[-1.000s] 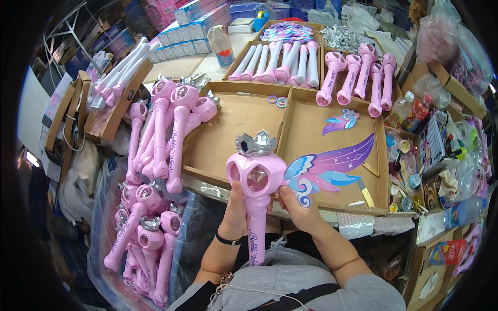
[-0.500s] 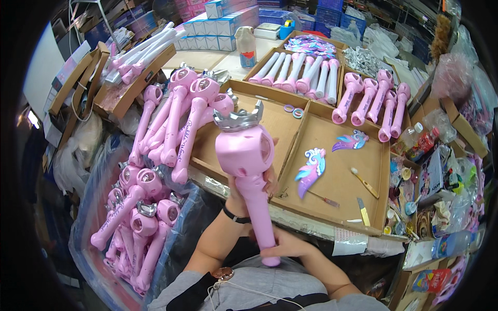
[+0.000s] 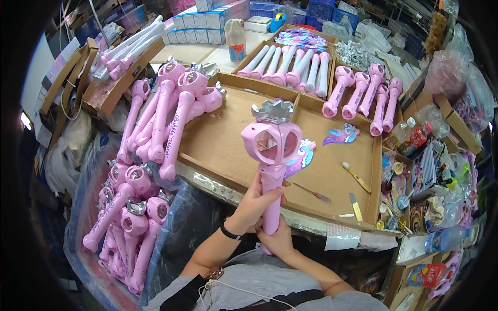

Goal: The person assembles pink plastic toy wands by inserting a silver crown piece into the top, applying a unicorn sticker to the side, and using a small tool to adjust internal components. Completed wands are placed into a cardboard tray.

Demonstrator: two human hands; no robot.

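Note:
A pink toy wand [image 3: 272, 173] with a silver crown and a round window in its head stands upright before me. My left hand [image 3: 259, 202], a black band on its wrist, is closed around the handle below the head. Lower down, my right hand [image 3: 277, 238] is closed at the handle's bottom end, its fingers partly hidden. Behind the wand, a purple and blue wing piece [image 3: 303, 159] lies in the cardboard tray [image 3: 233, 129]; a second wing piece [image 3: 342, 135] lies farther right.
Crowned wands [image 3: 166, 109] are heaped at the tray's left, above a plastic-lined bin [image 3: 179, 217] holding several more. A screwdriver [image 3: 313, 193], a brush [image 3: 356, 178] and a cutter knife [image 3: 355, 206] lie in the tray. Uncrowned pink wands [image 3: 371, 90] and white-handled parts [image 3: 295, 66] lie behind.
The wand has turned so its window faces me, and its head has shifted right. My left hand now shows in front of the handle; my right hand remains at the bottom end.

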